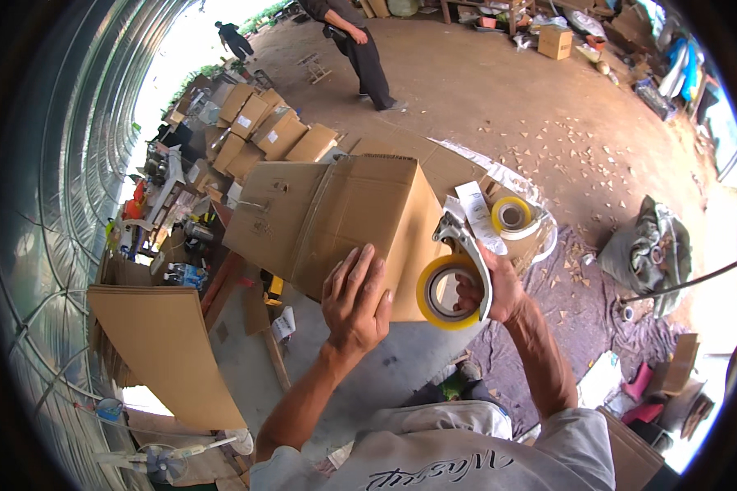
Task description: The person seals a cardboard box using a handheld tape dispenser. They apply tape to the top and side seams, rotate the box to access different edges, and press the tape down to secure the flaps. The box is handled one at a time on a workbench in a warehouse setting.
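Note:
Right in front of me a cardboard box [362,215] lies with a flap [276,212] spread out to the left. My left hand [356,301] rests on its near side, fingers spread over the cardboard. In my right hand [500,285] is a tape dispenser [476,261] loaded with a roll of yellow-edged packing tape [430,307], held close to the box's right side. Behind that hand, another tape roll [511,216] lies beside white printed paper slips [480,212] on a cardboard-covered surface [451,166].
Closed cartons [276,132] are piled beyond the box. Flat cardboard sheets [166,350] stand at the left, above a fan [163,460]. A person [368,55] stands on the dirt floor ahead; another [234,40] is farther off. A filled sack [648,245] sits at right.

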`<state>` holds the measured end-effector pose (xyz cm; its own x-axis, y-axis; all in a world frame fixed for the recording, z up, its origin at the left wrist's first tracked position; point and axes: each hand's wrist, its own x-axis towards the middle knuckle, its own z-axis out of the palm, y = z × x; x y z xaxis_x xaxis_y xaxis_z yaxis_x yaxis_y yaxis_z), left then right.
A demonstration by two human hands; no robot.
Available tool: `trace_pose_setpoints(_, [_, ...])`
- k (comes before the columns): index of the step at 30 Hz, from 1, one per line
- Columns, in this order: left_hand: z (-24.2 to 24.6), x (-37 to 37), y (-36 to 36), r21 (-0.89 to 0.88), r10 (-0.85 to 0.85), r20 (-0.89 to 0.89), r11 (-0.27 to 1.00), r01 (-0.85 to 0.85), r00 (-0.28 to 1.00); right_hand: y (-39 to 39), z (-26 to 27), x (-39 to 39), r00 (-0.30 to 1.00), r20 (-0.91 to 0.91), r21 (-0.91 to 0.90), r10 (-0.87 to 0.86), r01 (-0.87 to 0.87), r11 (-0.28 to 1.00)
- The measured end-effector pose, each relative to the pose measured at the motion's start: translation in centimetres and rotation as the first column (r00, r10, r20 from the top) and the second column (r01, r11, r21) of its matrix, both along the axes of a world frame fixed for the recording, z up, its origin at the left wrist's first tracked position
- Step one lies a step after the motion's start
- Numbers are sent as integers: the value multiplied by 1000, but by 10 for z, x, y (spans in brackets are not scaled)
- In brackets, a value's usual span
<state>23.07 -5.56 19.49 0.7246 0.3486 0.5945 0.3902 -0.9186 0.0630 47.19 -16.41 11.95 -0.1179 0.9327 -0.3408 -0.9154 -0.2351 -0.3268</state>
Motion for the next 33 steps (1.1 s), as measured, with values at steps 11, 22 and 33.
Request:
trace_pose_setpoints(11, [8,-21,4,-168,-169,-35,973,161,985,-80,12,-156,969,-54,-179,-241,228,957])
trace_pose_setpoints(22, [7,-41,22,-184,-385,-48,910,371,922,-90,21,-263,928,-52,-180,-370,356,917])
trace_pose_setpoints(33, [11,-46,40,-291,-496,-65,840,459,866,-80,26,-318,909,-75,-249,-410,381,891])
